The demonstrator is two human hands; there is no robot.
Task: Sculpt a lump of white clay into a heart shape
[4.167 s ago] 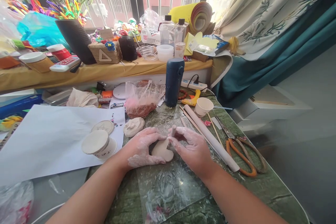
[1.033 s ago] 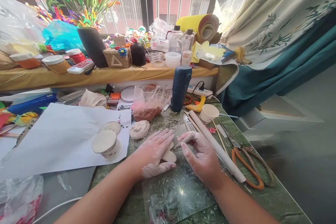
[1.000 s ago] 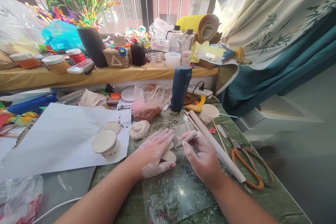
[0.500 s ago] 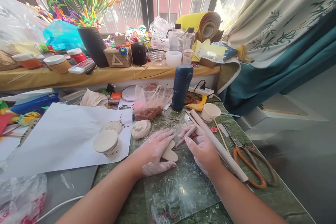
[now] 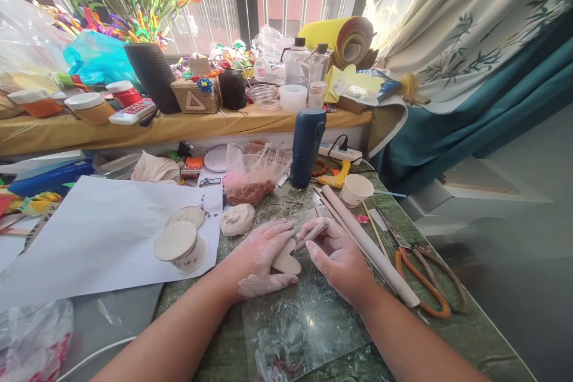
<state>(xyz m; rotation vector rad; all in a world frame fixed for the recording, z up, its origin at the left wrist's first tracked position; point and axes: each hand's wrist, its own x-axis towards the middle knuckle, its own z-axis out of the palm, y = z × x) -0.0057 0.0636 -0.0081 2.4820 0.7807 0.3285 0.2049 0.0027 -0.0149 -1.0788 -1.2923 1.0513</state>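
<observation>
Left hand (image 5: 259, 253) lies flat, fingers spread, on the clay slab (image 5: 286, 259); right hand (image 5: 335, 253) (just beside it) grips a modelling tool (image 5: 312, 234) touching the slab's edge.

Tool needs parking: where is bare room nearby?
Bare: the large white paper sheet left of the clay-topped paper cup; the clear plastic film nearest the wrists. Crowded: long white rod, orange-handled scissors beside the right hand holding the pale thin stick.
</observation>
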